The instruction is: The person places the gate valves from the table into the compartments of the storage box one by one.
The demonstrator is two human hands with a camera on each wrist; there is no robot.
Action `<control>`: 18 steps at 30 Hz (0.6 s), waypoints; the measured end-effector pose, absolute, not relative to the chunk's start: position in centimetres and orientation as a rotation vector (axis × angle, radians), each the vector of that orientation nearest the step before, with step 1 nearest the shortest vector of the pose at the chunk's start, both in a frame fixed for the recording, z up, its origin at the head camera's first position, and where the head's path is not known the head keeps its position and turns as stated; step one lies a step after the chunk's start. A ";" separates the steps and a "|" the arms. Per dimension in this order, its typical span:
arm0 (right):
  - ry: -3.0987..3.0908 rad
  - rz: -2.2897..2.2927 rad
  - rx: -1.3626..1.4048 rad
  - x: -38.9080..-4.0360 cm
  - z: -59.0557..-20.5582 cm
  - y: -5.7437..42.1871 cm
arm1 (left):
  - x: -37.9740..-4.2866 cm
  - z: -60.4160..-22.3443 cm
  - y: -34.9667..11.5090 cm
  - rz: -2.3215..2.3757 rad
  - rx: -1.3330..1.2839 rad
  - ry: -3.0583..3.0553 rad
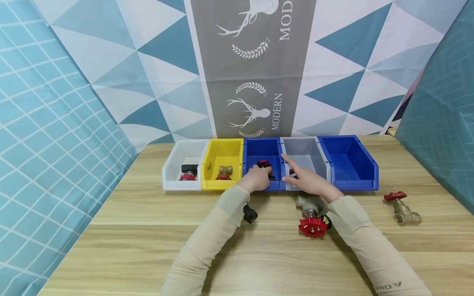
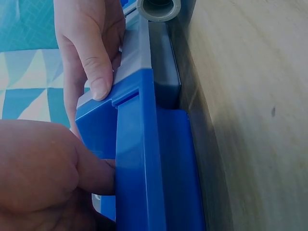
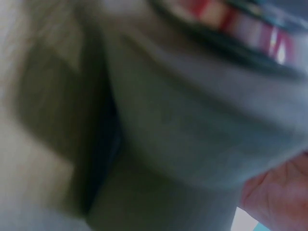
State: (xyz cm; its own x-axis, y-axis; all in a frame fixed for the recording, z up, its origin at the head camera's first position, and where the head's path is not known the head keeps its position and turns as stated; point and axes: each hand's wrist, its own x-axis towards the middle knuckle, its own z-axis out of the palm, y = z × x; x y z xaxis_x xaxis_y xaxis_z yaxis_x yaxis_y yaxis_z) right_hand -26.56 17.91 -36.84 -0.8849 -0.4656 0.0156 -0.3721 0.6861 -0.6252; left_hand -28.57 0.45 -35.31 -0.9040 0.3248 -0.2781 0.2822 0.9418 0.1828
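My left hand (image 1: 256,178) reaches into the middle blue bin (image 1: 262,147), its fingers curled about a small valve with a dark red handwheel (image 1: 263,163). In the left wrist view, that hand's thumb (image 2: 94,175) dips behind the bin's front wall. My right hand (image 1: 309,180) is over the grey bin (image 1: 301,147), with thumb and index finger stretched toward the wall shared with the blue bin. Something dark in the grey bin is mostly hidden under it. Below the right wrist lies a large grey valve (image 1: 308,205) with a red handwheel (image 1: 312,227), blurred and close in the right wrist view.
A white bin (image 1: 181,154) holds a black-bodied valve (image 1: 189,170); a yellow bin (image 1: 223,149) holds a brass valve (image 1: 224,172). Another blue bin (image 1: 346,158) ends the row. A black fitting (image 1: 249,214) and a brass valve (image 1: 403,211) lie on the wooden table (image 1: 129,242).
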 end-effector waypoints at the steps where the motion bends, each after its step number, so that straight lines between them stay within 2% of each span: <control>1: 2.752 -0.970 -0.689 -26.6 -36.8 17.9 | -28.6 -35.3 0.4 0.207 0.445 2.791; 12: 2.757 -0.967 -0.700 -26.5 -36.8 17.8 | -28.0 -35.3 0.4 0.207 0.461 2.828; 18: 2.745 -0.984 -0.698 -26.5 -36.8 17.9 | -27.1 -35.7 0.7 0.040 0.547 2.972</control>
State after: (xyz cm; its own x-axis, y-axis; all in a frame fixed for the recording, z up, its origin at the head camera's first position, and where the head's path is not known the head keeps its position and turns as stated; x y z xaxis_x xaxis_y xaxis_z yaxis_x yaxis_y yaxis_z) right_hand -26.50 17.94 -36.82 -0.8820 -0.4708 0.0215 -0.3773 0.6781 -0.6307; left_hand -27.13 0.66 -35.66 -0.9275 0.3564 -0.1128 0.3533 0.9343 0.0473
